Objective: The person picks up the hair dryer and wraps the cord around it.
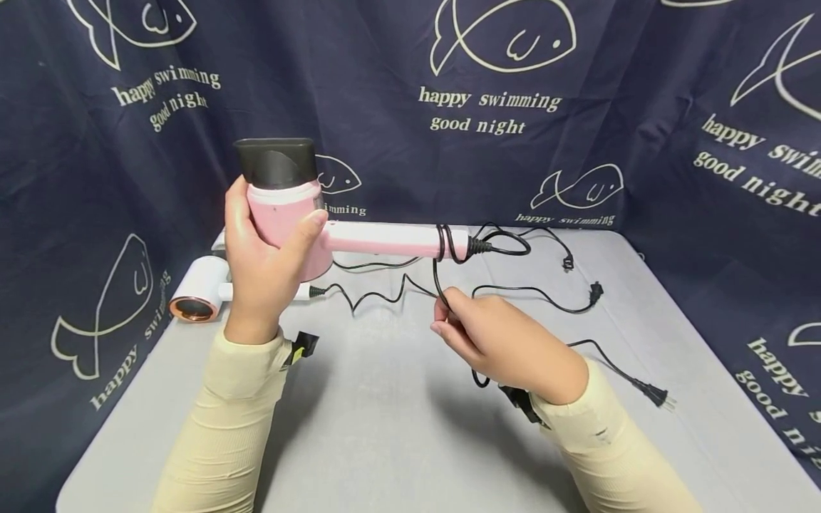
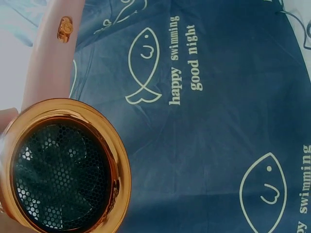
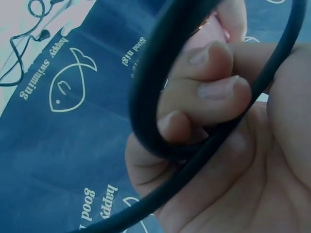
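Observation:
My left hand (image 1: 256, 260) grips a pink hair dryer (image 1: 279, 217) by its barrel, raised above the table. A flat black nozzle (image 1: 276, 164) tops the barrel, and the handle (image 1: 385, 239) points right. The left wrist view shows the dryer's copper-rimmed mesh intake (image 2: 63, 177) and a small copper switch (image 2: 65, 29). Black cord (image 1: 442, 242) is wound around the handle's end. Below it, my right hand (image 1: 507, 342) pinches the cord, fingers curled. Up close in the right wrist view, a loop of the cord (image 3: 146, 97) crosses the palm and fingers.
A white hair dryer (image 1: 204, 278) with a copper ring lies on the grey table (image 1: 385, 427) at left, partly behind my left hand. Black cords with plugs (image 1: 596, 292) spread over the right side. A navy fish-print curtain (image 1: 385, 85) encloses the table's back and sides.

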Demonstrator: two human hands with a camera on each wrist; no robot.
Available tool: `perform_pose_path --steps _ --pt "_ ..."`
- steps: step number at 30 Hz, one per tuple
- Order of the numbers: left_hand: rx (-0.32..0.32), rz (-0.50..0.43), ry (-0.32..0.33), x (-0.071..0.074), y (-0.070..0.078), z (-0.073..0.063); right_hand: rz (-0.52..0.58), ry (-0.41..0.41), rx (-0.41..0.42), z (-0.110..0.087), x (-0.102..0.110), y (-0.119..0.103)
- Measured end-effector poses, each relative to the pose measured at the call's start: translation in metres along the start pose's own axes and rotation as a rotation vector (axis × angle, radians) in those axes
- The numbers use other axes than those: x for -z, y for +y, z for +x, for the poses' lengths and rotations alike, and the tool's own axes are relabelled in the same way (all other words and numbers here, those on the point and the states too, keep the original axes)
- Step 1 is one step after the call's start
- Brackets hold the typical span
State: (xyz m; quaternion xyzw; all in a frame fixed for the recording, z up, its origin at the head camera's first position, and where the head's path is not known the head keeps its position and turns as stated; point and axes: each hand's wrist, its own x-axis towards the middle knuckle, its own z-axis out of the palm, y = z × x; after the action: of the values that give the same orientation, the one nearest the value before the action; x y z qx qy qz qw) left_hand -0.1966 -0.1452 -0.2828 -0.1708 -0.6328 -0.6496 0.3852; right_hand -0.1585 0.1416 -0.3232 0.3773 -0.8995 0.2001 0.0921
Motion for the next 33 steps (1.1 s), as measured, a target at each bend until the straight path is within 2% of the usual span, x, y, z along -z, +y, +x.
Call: perform_pose_path --steps 10,16,26,29,33 --pt "-0.011 0.089 0.013 -0.002 0.001 -0.002 -0.085 0.052 0.029 -0.004 0.008 -0.004" --pt "-0.013 0.172 0.006 -0.005 0.002 -0.003 -0.119 0.091 0.018 -0.007 0.014 -0.004" --pt "-0.05 0.279 -0.031 -0.007 0.0 -0.005 -0.117 0.039 -0.038 -0.011 0.02 -0.001" --pt "-0.058 0.332 -0.038 -0.006 -0.002 -0.005 -0.076 0.079 -0.021 -0.011 0.022 0.0" --pt "-0.077 0.376 -0.062 -0.006 -0.002 -0.006 -0.012 0.183 0.004 -0.01 0.025 0.004"
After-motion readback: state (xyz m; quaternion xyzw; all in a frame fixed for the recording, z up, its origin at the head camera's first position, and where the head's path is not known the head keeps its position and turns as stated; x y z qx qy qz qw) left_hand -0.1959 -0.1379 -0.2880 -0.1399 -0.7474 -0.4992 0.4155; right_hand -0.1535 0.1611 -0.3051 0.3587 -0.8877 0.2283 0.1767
